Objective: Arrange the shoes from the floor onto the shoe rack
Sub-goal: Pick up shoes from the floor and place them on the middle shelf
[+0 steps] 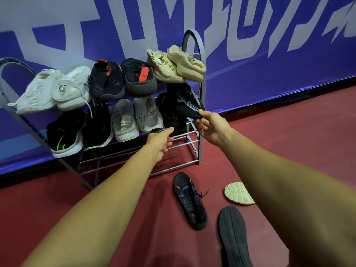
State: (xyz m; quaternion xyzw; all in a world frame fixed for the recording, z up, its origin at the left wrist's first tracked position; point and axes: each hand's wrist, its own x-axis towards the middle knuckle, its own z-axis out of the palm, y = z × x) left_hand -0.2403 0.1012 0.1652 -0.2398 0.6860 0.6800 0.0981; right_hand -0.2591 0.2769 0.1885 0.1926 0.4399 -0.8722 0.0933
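Observation:
A grey metal shoe rack (192, 143) stands against the wall with its two upper shelves full of shoes. My right hand (210, 126) grips the heel of a black knit shoe with white speckles (187, 101) at the right end of the middle shelf, beside its black mate (169, 114). My left hand (160, 142) hovers open just below that shelf, holding nothing. On the floor lie a black shoe with orange marks (189, 201), a dark shoe sole-up (234, 236) and a cream shoe sole-up (238, 192).
The top shelf holds white (55, 89), black-and-red (123, 79) and cream (177, 64) pairs. The middle shelf holds black-green (79, 130) and grey (136, 116) pairs. The lower rack bars (134, 162) are bare. A blue banner wall (269, 54) runs behind; the floor (289, 141) is dark red.

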